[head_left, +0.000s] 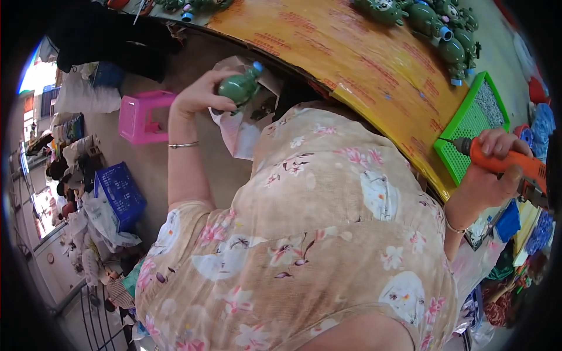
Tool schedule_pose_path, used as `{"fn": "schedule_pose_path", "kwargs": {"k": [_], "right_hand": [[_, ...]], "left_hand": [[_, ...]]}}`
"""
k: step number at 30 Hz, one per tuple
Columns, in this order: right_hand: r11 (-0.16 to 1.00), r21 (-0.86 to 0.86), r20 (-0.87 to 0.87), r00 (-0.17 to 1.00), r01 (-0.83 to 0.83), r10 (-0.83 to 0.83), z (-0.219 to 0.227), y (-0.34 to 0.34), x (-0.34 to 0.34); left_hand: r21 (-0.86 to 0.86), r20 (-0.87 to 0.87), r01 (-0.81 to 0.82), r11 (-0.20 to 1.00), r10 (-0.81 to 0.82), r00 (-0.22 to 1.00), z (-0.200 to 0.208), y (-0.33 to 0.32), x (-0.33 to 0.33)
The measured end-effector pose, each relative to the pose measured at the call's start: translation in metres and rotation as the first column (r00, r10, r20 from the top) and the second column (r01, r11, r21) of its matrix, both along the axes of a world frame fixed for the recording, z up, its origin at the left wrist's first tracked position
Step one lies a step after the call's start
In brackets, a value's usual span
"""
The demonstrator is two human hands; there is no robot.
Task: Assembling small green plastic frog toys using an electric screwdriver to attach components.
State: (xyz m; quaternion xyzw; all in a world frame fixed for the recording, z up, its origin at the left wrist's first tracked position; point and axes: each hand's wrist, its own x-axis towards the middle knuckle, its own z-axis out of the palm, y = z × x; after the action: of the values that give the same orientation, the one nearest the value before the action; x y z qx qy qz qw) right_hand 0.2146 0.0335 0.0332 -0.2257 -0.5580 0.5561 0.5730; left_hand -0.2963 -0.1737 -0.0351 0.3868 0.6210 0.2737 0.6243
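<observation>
My left hand (199, 92) is closed around a green toy figure (237, 88), rounded and glossy, with a light-blue tip at its upper end. It is held off the table's left edge, above an open pale bag (237, 137). On the far right, my right hand (483, 184) grips an orange power screwdriver (509, 162); its thin bit points left, over the corner of a bright green plastic basket (453, 161). Small grey metal pieces (487, 105), probably screws, lie in the basket. Several similar green figures (451, 47) sit in a cluster at the table's far side.
A yellow-orange printed sheet (333, 44) covers the table. More green figures (190, 7) lie at the top left. On the floor at left stand a pink stool (136, 121) and a blue crate (122, 193). Blue plastic bags (543, 131) crowd the right side.
</observation>
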Motion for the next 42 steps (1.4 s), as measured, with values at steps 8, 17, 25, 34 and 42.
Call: {"fn": "schedule_pose_path", "kwargs": {"k": [8, 17, 25, 34, 42], "right_hand": [[0.999, 0.034, -0.039, 0.999, -0.034, 0.035, 0.005, -0.002, 0.003], [0.994, -0.096, -0.156, 0.987, -0.05, 0.035, 0.027, -0.008, -0.026], [0.95, -0.005, -0.374, 0.882, -0.311, 0.287, 0.047, -0.015, -0.031], [0.971, -0.019, -0.475, 0.857, -0.238, 0.201, 0.052, -0.042, -0.026], [0.959, -0.134, -0.538, 0.831, -0.25, 0.142, 0.04, -0.015, -0.049]], "left_hand": [[-0.385, -0.44, -0.044, 0.922, -0.141, 0.887, -0.128, -0.006, 0.017], [0.209, -0.49, 0.045, 0.977, 0.065, 0.869, 0.021, 0.062, 0.098], [0.726, 0.057, 0.233, 0.647, -0.395, 0.917, 0.093, 0.127, 0.258], [0.622, 0.324, 0.16, 0.766, -0.438, 0.839, 0.088, 0.124, 0.301], [0.872, 0.086, 0.009, 0.489, -0.173, 0.981, 0.075, 0.142, 0.297]]}}
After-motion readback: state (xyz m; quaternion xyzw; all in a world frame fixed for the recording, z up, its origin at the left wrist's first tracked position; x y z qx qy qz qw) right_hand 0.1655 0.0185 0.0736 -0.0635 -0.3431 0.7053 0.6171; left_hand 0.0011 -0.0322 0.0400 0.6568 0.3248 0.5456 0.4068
